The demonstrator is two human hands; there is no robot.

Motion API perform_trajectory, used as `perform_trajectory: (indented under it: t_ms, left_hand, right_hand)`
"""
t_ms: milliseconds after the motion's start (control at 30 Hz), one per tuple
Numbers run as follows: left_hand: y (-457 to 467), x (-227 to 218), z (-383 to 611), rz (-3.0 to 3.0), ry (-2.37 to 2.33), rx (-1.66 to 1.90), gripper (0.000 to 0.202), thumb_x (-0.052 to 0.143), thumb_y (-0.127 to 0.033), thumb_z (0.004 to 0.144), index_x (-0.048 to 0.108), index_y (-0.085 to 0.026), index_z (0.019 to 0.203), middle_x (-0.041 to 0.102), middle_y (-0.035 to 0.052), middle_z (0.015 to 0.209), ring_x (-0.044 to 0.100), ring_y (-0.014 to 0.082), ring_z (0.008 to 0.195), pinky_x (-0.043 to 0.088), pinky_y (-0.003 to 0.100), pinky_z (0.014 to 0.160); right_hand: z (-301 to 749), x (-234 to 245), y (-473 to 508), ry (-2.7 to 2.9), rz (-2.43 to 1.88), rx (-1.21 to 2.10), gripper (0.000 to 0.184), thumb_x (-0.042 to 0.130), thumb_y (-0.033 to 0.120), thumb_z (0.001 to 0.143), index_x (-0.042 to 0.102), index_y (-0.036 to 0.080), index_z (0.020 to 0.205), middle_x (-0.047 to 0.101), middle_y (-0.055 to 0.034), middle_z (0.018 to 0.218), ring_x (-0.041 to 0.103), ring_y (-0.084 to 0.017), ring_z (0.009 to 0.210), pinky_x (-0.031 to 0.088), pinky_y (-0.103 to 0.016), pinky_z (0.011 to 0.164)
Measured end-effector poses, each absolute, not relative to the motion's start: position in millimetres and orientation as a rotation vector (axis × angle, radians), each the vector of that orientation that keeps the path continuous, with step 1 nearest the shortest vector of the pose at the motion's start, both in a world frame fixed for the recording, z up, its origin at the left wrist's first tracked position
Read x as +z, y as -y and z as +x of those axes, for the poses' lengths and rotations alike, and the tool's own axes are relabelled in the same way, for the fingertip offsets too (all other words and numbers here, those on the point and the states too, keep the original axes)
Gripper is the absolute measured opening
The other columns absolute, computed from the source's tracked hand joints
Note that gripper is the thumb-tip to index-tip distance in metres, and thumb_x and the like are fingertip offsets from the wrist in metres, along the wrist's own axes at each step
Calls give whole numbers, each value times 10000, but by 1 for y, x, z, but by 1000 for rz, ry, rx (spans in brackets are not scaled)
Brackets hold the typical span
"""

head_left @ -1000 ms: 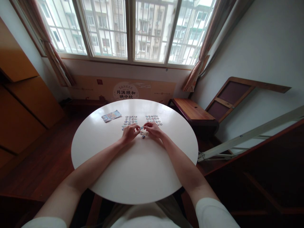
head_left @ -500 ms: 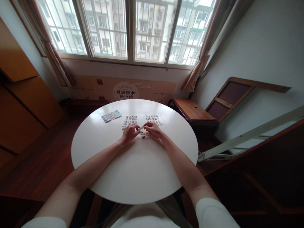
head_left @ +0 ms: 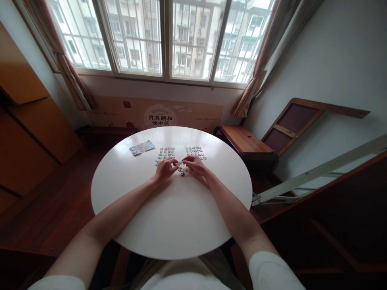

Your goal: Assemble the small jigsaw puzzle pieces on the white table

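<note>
Near the middle of the round white table (head_left: 169, 225), my left hand (head_left: 165, 168) and my right hand (head_left: 194, 164) meet with fingers pinched. Between their fingertips is a small light-blue jigsaw puzzle piece (head_left: 180, 162), which both seem to hold. Just below lies a small pile of loose puzzle pieces (head_left: 183, 170), partly hidden by the hands. One block of puzzle pieces in rows (head_left: 167, 152) lies beyond my left hand, which covers its lower part. Another block of puzzle pieces (head_left: 195, 150) is laid out beyond my right hand.
A colourful picture sheet (head_left: 142, 148) lies flat at the table's far left. A wooden-topped bench (head_left: 245, 139) stands past the right edge, and a folded metal ladder (head_left: 320, 173) leans at the right. Behind the table, a printed cardboard panel (head_left: 193, 114) rests under the window.
</note>
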State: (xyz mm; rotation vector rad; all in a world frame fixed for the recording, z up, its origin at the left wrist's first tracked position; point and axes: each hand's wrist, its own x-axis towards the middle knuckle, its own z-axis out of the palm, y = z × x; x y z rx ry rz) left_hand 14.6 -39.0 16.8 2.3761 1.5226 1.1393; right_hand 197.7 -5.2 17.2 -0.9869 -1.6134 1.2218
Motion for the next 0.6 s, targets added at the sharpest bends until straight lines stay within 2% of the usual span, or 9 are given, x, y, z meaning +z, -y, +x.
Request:
perform_trajectory:
  t_ms: [600]
  left_hand:
    - [40,17,14,2384,-1541,1123,246,486,-381,835,660,-212,794,655,-7,768,565,110,601,386,219,584]
  right_hand:
    - [198,15,2,1642,-965,1202,222,682,341,646,652,145,747,620,-14,653,516,-98,568,403,-232,546]
